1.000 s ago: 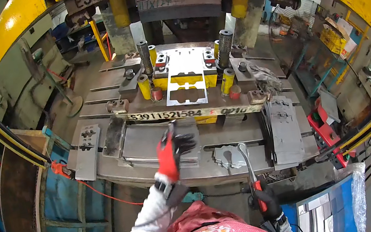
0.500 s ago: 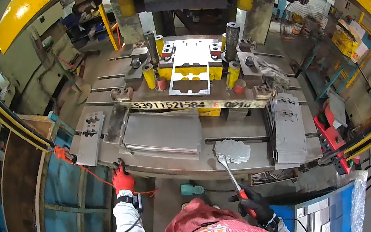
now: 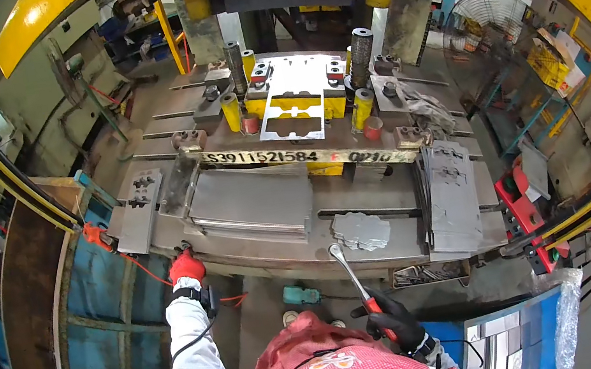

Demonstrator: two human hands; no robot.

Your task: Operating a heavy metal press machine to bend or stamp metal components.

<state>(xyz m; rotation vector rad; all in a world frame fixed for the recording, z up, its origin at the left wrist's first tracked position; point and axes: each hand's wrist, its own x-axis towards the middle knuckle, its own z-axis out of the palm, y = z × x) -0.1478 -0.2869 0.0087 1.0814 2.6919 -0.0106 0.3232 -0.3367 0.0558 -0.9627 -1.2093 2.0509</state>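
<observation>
My left hand [image 3: 187, 266], in a red glove with dark fingertips, reaches to the front edge of the press bed [image 3: 245, 254]. Its fingertips show slightly apart at the edge, with nothing visible in them. My right hand [image 3: 395, 319], in a black glove, is closed round the red grip of a ratchet wrench [image 3: 351, 276]. The wrench's round metal head points up and left, close to the bed's front edge. Beyond it lies a small pile of irregular thin metal pieces [image 3: 361, 230]. A stack of flat grey sheets [image 3: 251, 200] lies between the hands, farther back.
A bright cut-out sheet [image 3: 293, 78] lies on the die among yellow posts [image 3: 361, 109]. Stacked punched plates [image 3: 452, 196] stand right, more punched plates [image 3: 140, 212] left. A tray of small metal parts [image 3: 430, 273] sits below the front edge. A red cable [image 3: 144, 268] hangs left.
My left hand has moved slightly forward, its fingers drawn closer together. My right hand and the wrench have shifted a little up and left. The view has shifted slightly.
</observation>
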